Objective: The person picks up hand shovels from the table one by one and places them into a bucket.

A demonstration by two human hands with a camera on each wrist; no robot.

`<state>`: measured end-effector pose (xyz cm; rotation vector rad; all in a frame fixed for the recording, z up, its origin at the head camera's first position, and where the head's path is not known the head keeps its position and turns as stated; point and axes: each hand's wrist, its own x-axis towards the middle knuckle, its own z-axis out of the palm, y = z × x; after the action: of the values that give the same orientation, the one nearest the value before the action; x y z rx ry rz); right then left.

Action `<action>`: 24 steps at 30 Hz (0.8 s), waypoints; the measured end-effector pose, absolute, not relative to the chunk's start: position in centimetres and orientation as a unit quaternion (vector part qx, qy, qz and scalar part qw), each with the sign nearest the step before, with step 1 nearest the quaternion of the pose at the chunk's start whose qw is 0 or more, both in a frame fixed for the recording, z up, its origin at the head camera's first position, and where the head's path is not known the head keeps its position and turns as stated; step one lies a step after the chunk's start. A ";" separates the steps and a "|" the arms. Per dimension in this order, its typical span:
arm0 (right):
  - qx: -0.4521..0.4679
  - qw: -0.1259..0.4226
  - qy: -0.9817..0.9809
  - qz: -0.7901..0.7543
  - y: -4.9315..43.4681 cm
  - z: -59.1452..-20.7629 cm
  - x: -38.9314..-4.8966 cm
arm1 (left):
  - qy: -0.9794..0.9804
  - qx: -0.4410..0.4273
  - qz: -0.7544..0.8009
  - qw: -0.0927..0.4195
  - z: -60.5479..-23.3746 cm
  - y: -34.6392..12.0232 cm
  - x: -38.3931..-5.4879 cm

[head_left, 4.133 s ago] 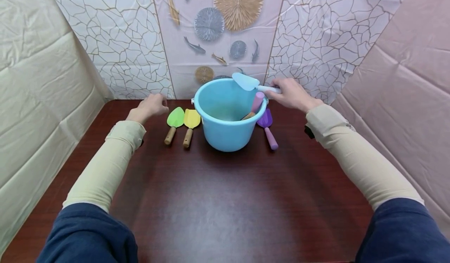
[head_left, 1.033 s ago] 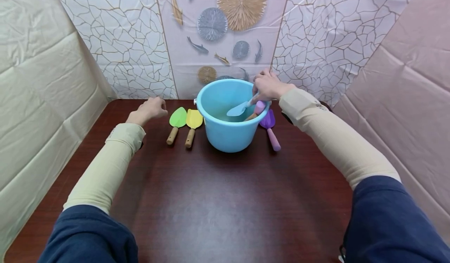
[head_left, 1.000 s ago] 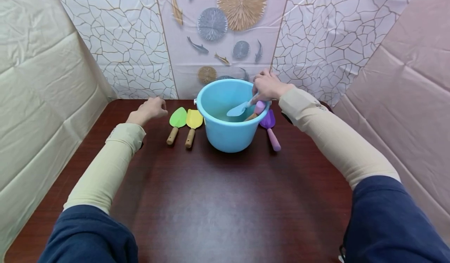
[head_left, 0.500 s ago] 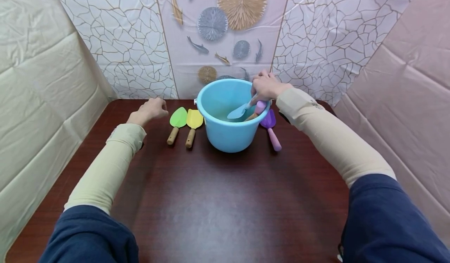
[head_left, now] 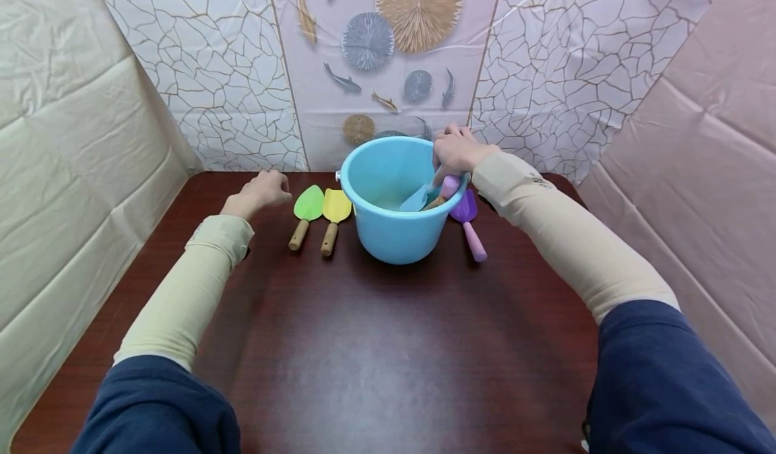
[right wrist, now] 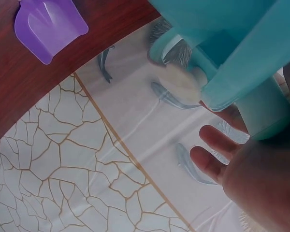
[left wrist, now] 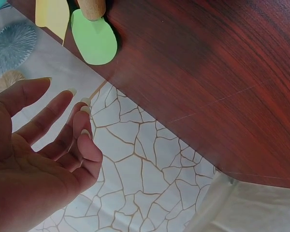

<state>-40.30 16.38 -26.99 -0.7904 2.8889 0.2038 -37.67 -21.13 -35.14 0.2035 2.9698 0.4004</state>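
Observation:
At the right side of a light blue bucket (head_left: 395, 238), my right hand (head_left: 456, 152) reaches over the rim. Its fingers point down and pinch the handle of a light blue trowel (head_left: 415, 199), whose blade tilts down inside the bucket. A pink handle (head_left: 450, 184) and a wooden handle (head_left: 434, 203) lean beside it within the bucket. My left hand (head_left: 261, 190) hovers with loosely bent fingers and holds nothing, left of a green trowel (head_left: 309, 203). In the left wrist view, that palm (left wrist: 43, 169) shows bare.
A yellow hand shovel (head_left: 336, 206) with a wooden handle lies between the green trowel and the bucket. Right of the bucket lies a purple shovel (head_left: 465, 207) with a pink handle. Patterned cloth (head_left: 376, 50) rises behind the dark red table (head_left: 376, 360).
My right hand has brought the light blue trowel from above the rim down into the bucket, and its blade now sits lower and steeper. The left hand stays nearly still.

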 end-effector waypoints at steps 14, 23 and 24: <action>-0.254 0.072 0.961 0.078 16.0 -27.1 -40.0 | 0.986 0.063 0.135 0.073 -35.4 -21.2 -37.5; -0.262 0.059 0.959 0.088 16.1 -27.5 -40.2 | 0.987 0.058 0.133 0.072 -35.6 -21.5 -37.7; -0.261 0.058 0.959 0.088 16.1 -27.6 -40.2 | 0.987 0.058 0.132 0.073 -35.5 -21.5 -37.7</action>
<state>-40.20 16.07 -27.57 -0.7915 2.9074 0.2670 -37.71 -21.48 -35.55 0.1755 2.9638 0.3979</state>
